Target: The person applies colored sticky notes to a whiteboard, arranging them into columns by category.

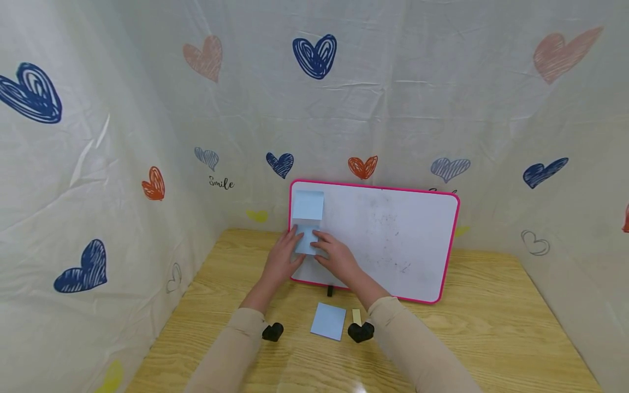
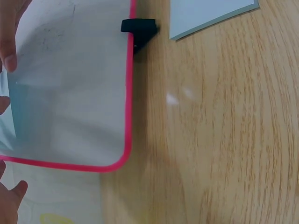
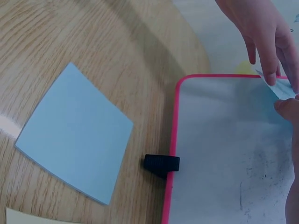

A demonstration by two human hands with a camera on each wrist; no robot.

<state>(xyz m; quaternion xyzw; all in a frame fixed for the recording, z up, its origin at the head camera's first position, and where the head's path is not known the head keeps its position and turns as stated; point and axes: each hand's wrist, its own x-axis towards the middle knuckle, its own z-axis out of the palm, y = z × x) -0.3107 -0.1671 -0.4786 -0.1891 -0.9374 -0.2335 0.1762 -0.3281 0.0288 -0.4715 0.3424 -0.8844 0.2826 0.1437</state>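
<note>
Both hands are on a light blue sticky note (image 1: 307, 241) at the left side of a pink-framed whiteboard (image 1: 393, 240). My left hand (image 1: 280, 261) touches the note along its left side, fingers spread. From the right, my right hand (image 1: 340, 261) lays its extended fingertips on the note's other edge. In the right wrist view, the lower edge of the note (image 3: 283, 89) stands slightly off the board. Directly above it, a second blue sticky note (image 1: 308, 204) lies against the board.
A blue sticky-note pad (image 1: 328, 321) lies on the wooden table (image 1: 491, 327) before the board, beside a small yellowish strip (image 1: 356, 316). A black stand foot (image 1: 330, 291) juts from the board's lower edge. Behind hangs a heart-printed curtain (image 1: 393, 109).
</note>
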